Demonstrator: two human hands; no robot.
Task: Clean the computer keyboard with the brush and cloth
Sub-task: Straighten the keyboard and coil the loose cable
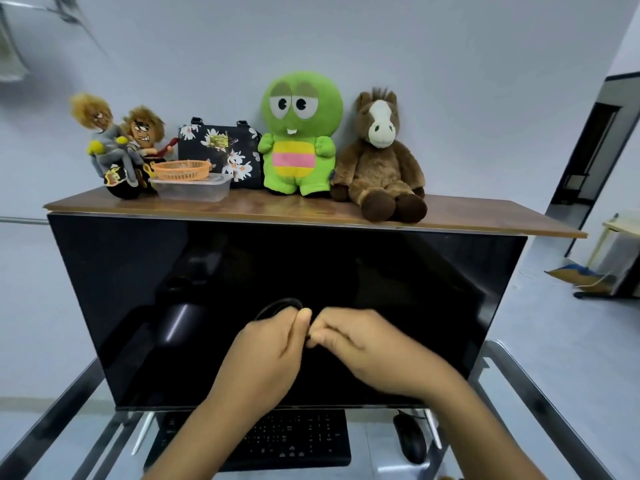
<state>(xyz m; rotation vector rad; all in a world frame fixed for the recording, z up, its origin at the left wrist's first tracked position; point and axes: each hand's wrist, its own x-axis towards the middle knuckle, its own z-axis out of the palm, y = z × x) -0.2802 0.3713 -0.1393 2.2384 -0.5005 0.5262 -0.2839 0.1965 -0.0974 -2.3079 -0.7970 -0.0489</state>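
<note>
A black keyboard (298, 441) lies on the glass desk below the big dark monitor (242, 289), partly hidden by my forearms. My left hand (270, 344) and my right hand (360, 344) are raised in front of the screen, fingertips close together. Both pinch a thin black looped cable (277, 305), whose loop arches up over my left hand. No brush or cloth shows in view.
A black mouse (410, 436) lies right of the keyboard. A wooden shelf (450, 216) above the monitor carries dolls (121, 143), a floral bag (221, 147), an orange basket (181, 169) in a clear tub, a green plush (298, 133) and a brown horse plush (379, 157).
</note>
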